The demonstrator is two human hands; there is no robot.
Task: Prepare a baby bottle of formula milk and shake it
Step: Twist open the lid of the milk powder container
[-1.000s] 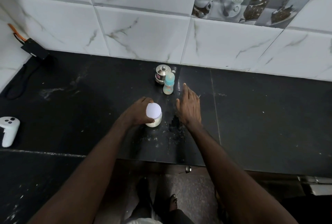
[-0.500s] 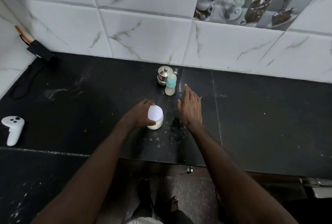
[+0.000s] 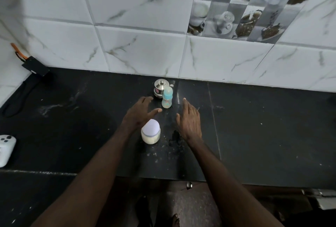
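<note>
A small baby bottle [image 3: 167, 98] with a light blue cap stands upright on the black counter [image 3: 254, 126], close to the tiled wall. In front of it stands a clear jar of white formula powder [image 3: 150, 134] with a white lid. My left hand [image 3: 141, 113] hovers just behind and above the jar, fingers spread, holding nothing. My right hand [image 3: 189, 119] is open to the right of the jar, palm down, fingers pointing toward the bottle. Neither hand touches the bottle.
A small steel lidded pot [image 3: 160, 88] stands right behind the bottle. White powder specks lie on the counter near the jar. A white controller [image 3: 5, 149] lies at the left edge. A black device with a cord [image 3: 35, 66] leans in the back left corner.
My left hand has let go of the powder jar and lifted forward toward the bottle. The right hand stays open beside it.
</note>
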